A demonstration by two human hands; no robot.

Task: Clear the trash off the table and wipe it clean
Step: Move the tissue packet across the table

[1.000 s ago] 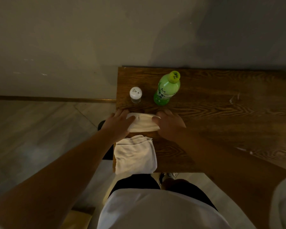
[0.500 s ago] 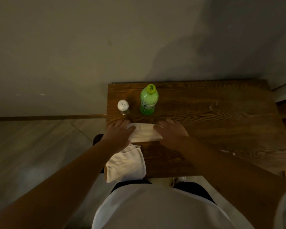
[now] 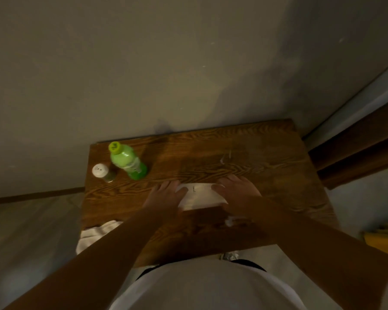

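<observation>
The fingers (image 3: 166, 186) of the left hand (image 3: 166, 198) lie flat and spread on one end of a folded white cloth (image 3: 198, 195); those of the right hand (image 3: 238, 193) press the other end the same way, neither hand curled round anything. The cloth sits mid-worktop, pinned from both sides, probably so it can be pushed across the wood as one broad pad. Just behind the right wrist lies a small crumpled white scrap (image 3: 231, 221) (likely trash not yet cleared), and faint pale marks (image 3: 225, 158) show farther back. At the worktop's (image 3: 278, 175) far left corner stand a green bottle (image 3: 130, 162) and a white-capped shaker (image 3: 102, 173), which would block a wipe there. A second white cloth (image 3: 94, 236) hangs off the near left edge.
</observation>
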